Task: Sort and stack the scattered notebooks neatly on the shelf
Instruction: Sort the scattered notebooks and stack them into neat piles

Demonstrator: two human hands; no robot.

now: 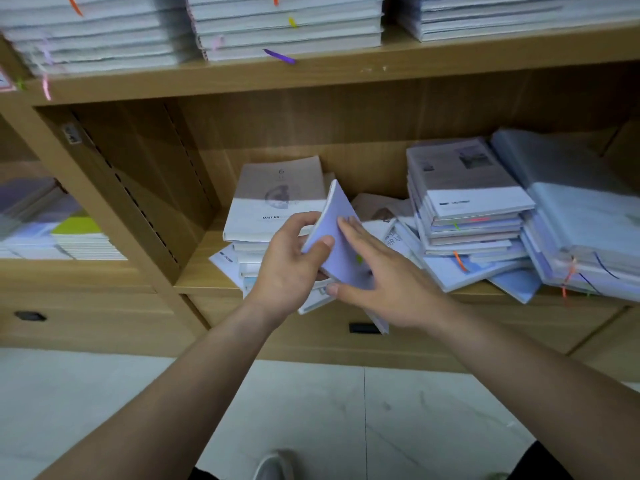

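I see my left hand (291,268) gripping the thin lilac soft-cover notebook (341,237) by its left edge, thumb on the cover. My right hand (384,282) lies on it with straight fingers. The notebook is tilted, corner up, and has a small green mark. It hangs before the front edge of the wooden shelf (201,271).

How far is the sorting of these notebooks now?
Done: the top stacks look neat. In hand: the left grip holds a lilac notebook, the right grip lies flat on it. To do: the untidy pile behind and the loose notebooks fanned to its right.
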